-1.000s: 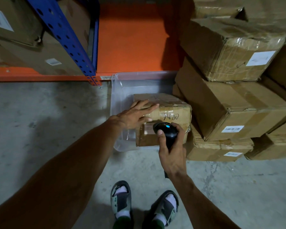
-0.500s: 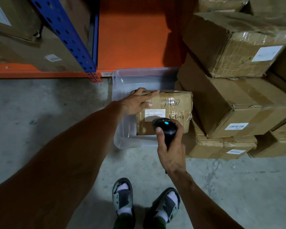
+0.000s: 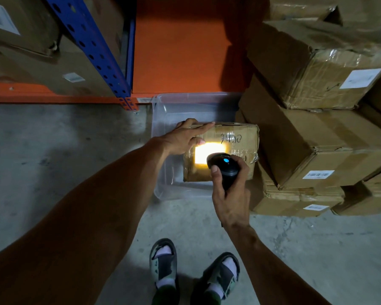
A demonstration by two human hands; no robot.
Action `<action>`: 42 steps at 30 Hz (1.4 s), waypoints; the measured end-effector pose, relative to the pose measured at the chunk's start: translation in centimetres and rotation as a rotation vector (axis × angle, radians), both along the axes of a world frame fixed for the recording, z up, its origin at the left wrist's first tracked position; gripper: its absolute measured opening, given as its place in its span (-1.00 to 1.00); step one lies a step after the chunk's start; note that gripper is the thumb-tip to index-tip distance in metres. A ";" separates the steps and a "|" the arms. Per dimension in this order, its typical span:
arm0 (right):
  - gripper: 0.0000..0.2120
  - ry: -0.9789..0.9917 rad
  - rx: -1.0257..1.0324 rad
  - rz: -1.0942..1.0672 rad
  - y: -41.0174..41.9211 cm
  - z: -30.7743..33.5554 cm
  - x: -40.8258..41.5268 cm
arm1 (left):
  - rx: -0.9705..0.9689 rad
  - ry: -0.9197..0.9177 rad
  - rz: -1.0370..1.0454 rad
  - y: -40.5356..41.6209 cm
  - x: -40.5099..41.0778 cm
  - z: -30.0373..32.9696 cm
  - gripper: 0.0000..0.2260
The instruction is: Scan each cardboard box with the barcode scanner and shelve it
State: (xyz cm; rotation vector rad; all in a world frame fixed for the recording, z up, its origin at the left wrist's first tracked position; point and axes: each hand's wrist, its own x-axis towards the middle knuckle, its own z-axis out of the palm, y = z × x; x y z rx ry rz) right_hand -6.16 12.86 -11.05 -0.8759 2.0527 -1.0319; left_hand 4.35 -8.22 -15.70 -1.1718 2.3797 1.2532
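I count one small cardboard box [image 3: 233, 139] in one clear plastic bin [image 3: 163, 119], one barcode scanner [image 3: 226, 168], and two hands: left hand [image 3: 185, 137] and right hand [image 3: 231, 201]. At right I see at least five stacked boxes [image 3: 317, 142] (some are cut off). Two sandaled feet [image 3: 163, 263] stand below.

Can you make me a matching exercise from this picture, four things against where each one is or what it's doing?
Things:
1. barcode scanner
2. left hand
3. small cardboard box
4. rack upright

States:
A. blue, with holes
B. sitting in a clear plastic bin
C. gripped in the right hand
D. resting flat on the box's top edge

Pairs: 1-C, 2-D, 3-B, 4-A
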 end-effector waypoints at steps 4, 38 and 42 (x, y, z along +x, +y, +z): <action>-0.44 0.003 -0.009 0.016 -0.4 -0.2 -0.2 | -0.049 0.037 0.011 -0.3 0.0 -0.4 -0.47; -0.49 0.467 0.506 -0.052 -9.2 7.3 -24.6 | -0.446 -0.409 -0.339 -0.2 -5.6 3.6 -0.20; -0.44 0.440 0.527 -0.099 -8.6 6.3 -24.7 | -0.488 -0.381 -0.349 -0.8 -5.3 2.3 -0.10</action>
